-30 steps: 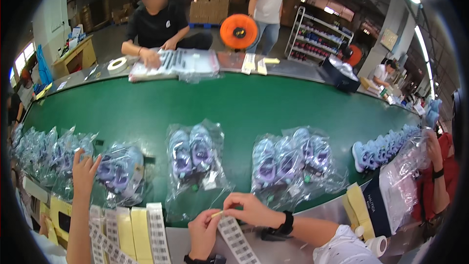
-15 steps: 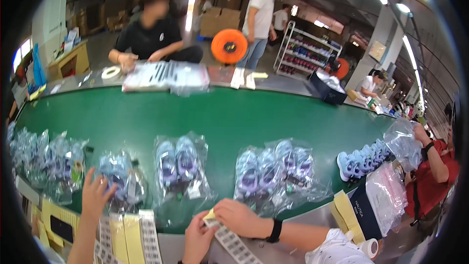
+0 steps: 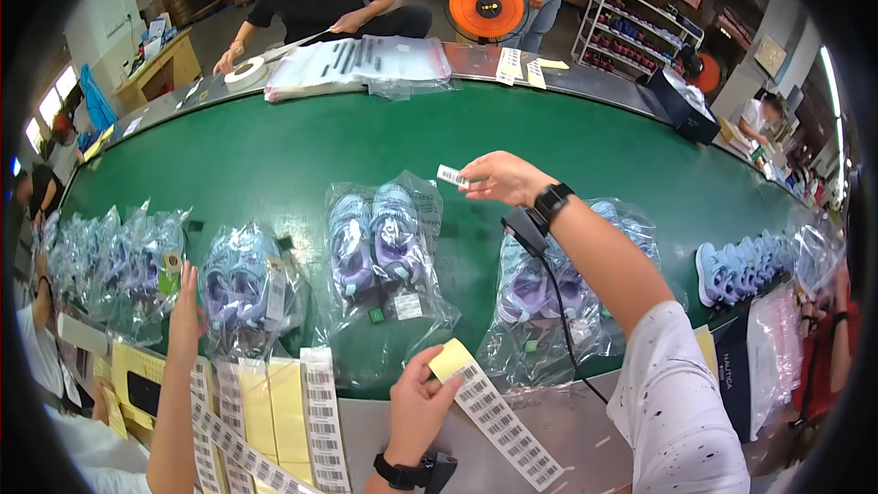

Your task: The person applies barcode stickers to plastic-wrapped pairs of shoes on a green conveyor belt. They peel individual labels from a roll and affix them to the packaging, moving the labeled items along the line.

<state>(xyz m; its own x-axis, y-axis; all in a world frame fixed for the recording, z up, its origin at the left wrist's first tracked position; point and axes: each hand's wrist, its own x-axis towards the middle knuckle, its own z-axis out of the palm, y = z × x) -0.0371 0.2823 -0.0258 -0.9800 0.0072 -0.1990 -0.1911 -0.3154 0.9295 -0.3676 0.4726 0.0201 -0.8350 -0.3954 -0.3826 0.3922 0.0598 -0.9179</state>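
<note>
My left hand (image 3: 417,410) grips a strip of barcode labels (image 3: 506,425) by its bare yellow backing end, low in front of me. Farther out, over the green surface, my right hand (image 3: 501,177) pinches a single white barcode label (image 3: 452,176) between thumb and fingertips. Below that label lies a pair of light blue and purple shoes (image 3: 395,247) in a clear plastic bag, with a small white label and a green tag near its near end. Neither hand touches this bag. My right forearm passes over more bagged shoes (image 3: 530,288) and partly hides them.
A co-worker's hand (image 3: 185,316) reaches in at left beside bagged shoes (image 3: 242,279). Label sheets (image 3: 325,421) lie on the near metal edge. Unbagged shoes (image 3: 743,265) stand at right. Across the green belt (image 3: 274,146), a person in black sits behind stacked plastic bags (image 3: 352,64).
My hands have come apart: the right has moved up and away with one label, while the left keeps the strip. The view has tilted down, and the co-worker's hand at left has turned edge-on.
</note>
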